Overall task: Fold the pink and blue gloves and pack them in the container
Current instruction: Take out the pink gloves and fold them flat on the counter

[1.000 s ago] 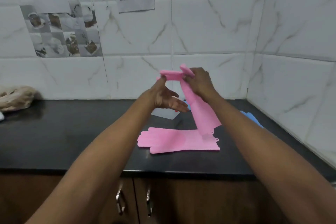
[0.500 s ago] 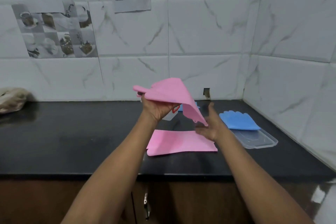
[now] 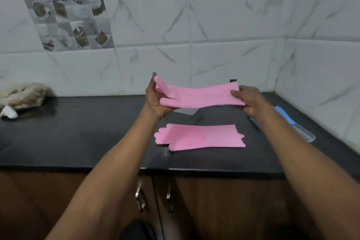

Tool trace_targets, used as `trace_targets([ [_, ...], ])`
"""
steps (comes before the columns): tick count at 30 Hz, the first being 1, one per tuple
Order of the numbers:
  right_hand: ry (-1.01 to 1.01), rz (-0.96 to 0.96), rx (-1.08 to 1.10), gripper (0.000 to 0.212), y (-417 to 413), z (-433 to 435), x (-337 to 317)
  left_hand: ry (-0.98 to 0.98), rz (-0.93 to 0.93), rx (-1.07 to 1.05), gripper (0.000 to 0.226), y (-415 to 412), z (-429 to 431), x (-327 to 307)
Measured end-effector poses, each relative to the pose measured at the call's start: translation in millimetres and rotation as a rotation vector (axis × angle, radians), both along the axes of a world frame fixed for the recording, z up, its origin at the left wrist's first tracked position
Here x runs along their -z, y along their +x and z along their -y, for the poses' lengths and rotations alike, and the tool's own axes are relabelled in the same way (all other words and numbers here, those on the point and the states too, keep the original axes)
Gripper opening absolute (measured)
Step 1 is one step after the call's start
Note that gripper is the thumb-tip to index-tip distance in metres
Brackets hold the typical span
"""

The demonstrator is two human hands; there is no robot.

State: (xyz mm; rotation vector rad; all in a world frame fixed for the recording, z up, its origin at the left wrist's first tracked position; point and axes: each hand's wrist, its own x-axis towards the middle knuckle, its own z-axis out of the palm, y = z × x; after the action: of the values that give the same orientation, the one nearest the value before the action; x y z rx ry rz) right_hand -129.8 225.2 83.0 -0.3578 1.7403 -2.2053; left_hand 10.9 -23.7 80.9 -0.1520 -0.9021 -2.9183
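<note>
Nearest are the wooden cupboard doors, below the front edge of the black counter. The flat pink glove lies on that counter, fingers pointing left and cuff right, not yet folded.

Above it and a little further back, the raised pink glove hangs stretched between both hands, clear of the counter. The left hand curls round its finger end, with the thumb in front and the fingers behind. The right hand pinches the cuff edge between thumb and fingers. The middle sags slightly.

Right of the flat pink glove, beyond the right forearm, a strip of blue glove shows. It seems to lie on a clear plastic tray, which may be the container or only its lid; the arm hides too much to tell. Just behind the flat pink glove, under the raised one, sits another pale clear piece. Far to its left is a crumpled bag, and the tiled wall stands behind everything.

The rubbery material probably resists creasing, so a fold could spring open once either grip loosens. If one end slips, the glove may drop across the flat pink glove and spoil its neat lie. If it comes down crooked, the edges will not match and the bundle may be too bulky to pack.
</note>
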Motion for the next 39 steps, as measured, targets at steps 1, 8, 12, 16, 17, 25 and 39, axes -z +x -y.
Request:
trace_targets([
  [1, 0.026, -0.008, -0.001, 0.032, -4.5, 0.7, 0.8, -0.008, 0.027, -0.043, 0.055, 2.6, 3.0, 1.6],
  [8, 0.392, 0.081, -0.006, 0.039, -13.1, 3.6, 75.1, -0.190, 0.470, -0.136, 0.077, 15.8, 21.1, 54.7],
  [12, 0.484, 0.100, 0.022, 0.045, -13.6, -3.1, 109.4, -0.583, 0.821, -0.331, 0.013, 18.7, 23.1, 82.6],
  [16, 0.542, -0.048, 0.085, 0.021, -13.5, -8.8, 122.0, -0.782, 0.828, -0.432, 0.026, 16.2, 21.6, 84.9],
  [17, 0.555, -0.079, 0.120, 0.013, -12.5, -9.6, 124.4, -0.823, 0.819, -0.452, 0.025, 15.0, 21.2, 84.0],
  [25, 0.529, -0.047, 0.179, 0.010, -11.0, -10.4, 124.4, -0.849, 0.747, -0.462, 0.030, 16.8, 23.2, 92.2],
  [39, 0.658, -0.196, 0.289, 0.029, 3.0, -7.6, 127.6, -1.171, 0.846, -0.684, 0.026, 12.8, 26.8, 99.8],
])
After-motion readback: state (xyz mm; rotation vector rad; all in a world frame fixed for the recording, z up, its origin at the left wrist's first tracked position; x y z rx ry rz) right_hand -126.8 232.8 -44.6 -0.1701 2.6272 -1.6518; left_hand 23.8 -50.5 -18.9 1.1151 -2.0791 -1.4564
